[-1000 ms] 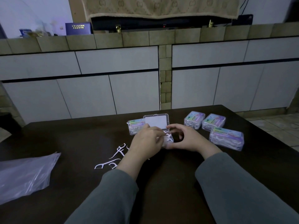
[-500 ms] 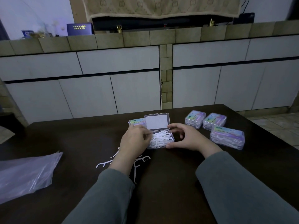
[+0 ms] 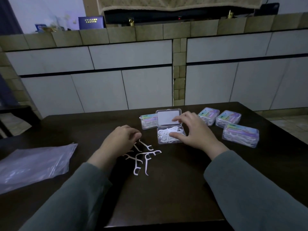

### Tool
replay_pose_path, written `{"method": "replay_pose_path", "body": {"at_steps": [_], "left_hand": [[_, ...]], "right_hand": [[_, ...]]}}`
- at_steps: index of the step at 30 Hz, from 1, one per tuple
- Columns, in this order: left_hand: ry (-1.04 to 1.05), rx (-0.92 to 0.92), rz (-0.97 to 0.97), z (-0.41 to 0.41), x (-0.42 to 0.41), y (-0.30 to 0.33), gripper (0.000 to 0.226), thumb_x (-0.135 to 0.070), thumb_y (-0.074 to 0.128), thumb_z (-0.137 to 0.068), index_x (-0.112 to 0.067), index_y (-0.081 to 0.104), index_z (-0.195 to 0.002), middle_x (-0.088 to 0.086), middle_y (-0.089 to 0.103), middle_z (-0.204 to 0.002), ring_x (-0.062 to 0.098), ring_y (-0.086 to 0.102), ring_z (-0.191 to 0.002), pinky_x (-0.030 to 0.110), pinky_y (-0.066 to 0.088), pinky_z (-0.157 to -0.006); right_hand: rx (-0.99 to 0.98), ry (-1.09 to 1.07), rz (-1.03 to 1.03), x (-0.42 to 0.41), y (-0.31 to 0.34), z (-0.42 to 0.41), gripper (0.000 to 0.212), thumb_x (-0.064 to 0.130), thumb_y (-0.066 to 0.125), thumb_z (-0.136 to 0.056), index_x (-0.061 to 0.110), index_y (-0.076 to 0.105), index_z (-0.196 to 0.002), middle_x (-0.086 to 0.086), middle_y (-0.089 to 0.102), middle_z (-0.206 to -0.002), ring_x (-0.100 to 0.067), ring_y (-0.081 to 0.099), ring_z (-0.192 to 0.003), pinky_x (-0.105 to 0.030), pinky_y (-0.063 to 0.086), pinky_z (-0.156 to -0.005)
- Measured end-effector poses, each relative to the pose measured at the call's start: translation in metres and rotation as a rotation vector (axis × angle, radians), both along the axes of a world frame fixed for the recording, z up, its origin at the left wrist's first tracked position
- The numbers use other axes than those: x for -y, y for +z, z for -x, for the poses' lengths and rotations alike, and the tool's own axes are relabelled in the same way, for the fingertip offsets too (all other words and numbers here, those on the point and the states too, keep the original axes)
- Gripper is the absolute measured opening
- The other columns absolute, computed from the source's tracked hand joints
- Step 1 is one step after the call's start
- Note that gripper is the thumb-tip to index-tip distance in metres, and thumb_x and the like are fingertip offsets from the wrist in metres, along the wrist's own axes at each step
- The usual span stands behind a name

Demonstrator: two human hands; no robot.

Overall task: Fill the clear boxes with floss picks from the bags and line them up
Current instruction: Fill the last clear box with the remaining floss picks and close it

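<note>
Several loose floss picks (image 3: 143,157) lie scattered on the dark table (image 3: 166,197) nearest to me, just on the near-left side of the open box (image 3: 170,135), so the filling of this one is not finished. My left hand (image 3: 121,139) hovers over that scatter with its fingers curled down toward the topmost pick; whether they actually pinch it, I cannot tell. Well to the left of the open box, at the table's edge, lies the plastic bag (image 3: 33,164), flattened and, as far as I can judge, nearly emptied.

My right hand (image 3: 193,130) is apart from the left and rests against the right side of the open box, thumb lying on the picks inside, fingers spread and reaching toward the raised lid (image 3: 168,118). That box holds a tangled heap of white picks and looks close to full, its lid standing up at the far edge.

Just beyond the open box's left corner sits one closed box (image 3: 148,121), filled, with a coloured label on top. To the right of the open box stand three more closed boxes (image 3: 240,135), also filled and labelled, in a loose cluster, not yet a tidy line. By my reckoning four are done, one is nearly done, and the lining up remains.
</note>
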State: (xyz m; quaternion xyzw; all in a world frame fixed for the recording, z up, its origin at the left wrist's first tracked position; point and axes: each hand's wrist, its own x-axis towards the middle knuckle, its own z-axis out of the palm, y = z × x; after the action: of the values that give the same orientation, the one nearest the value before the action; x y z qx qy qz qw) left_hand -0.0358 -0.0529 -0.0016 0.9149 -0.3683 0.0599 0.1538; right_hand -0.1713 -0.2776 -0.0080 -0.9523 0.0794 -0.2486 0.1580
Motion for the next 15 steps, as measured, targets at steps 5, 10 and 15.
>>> {"method": "replay_pose_path", "body": {"at_steps": [5, 10, 15], "left_hand": [[0.053, -0.321, -0.249, 0.006, -0.041, 0.019, 0.089, -0.063, 0.070, -0.071, -0.027, 0.039, -0.146, -0.003, 0.037, -0.143, 0.019, 0.041, -0.130, 0.032, 0.036, -0.104], [0.022, -0.302, -0.315, 0.007, -0.053, 0.019, 0.085, -0.052, 0.076, -0.074, -0.028, 0.040, -0.146, -0.002, 0.037, -0.141, 0.018, 0.040, -0.130, 0.025, 0.033, -0.099], [-0.046, -0.219, -0.201, 0.009, -0.055, 0.011, 0.053, -0.047, 0.071, -0.082, -0.028, 0.061, -0.129, -0.002, 0.055, -0.123, 0.013, 0.053, -0.114, 0.021, 0.038, -0.089]], "right_hand": [[-0.225, 0.170, 0.187, -0.045, 0.009, -0.010, 0.048, 0.058, 0.060, -0.085, 0.036, 0.057, -0.128, 0.011, 0.054, -0.125, -0.010, 0.042, -0.116, -0.036, 0.039, -0.102], [-0.314, 0.217, 0.265, -0.075, 0.014, -0.017, 0.057, 0.059, 0.059, -0.086, 0.036, 0.050, -0.137, 0.011, 0.046, -0.130, -0.011, 0.032, -0.120, -0.032, 0.026, -0.101], [-0.418, 0.237, 0.269, -0.091, 0.019, -0.021, 0.046, 0.042, 0.062, -0.089, 0.043, 0.049, -0.133, 0.008, 0.045, -0.135, -0.013, 0.030, -0.127, -0.039, 0.019, -0.107]]}}
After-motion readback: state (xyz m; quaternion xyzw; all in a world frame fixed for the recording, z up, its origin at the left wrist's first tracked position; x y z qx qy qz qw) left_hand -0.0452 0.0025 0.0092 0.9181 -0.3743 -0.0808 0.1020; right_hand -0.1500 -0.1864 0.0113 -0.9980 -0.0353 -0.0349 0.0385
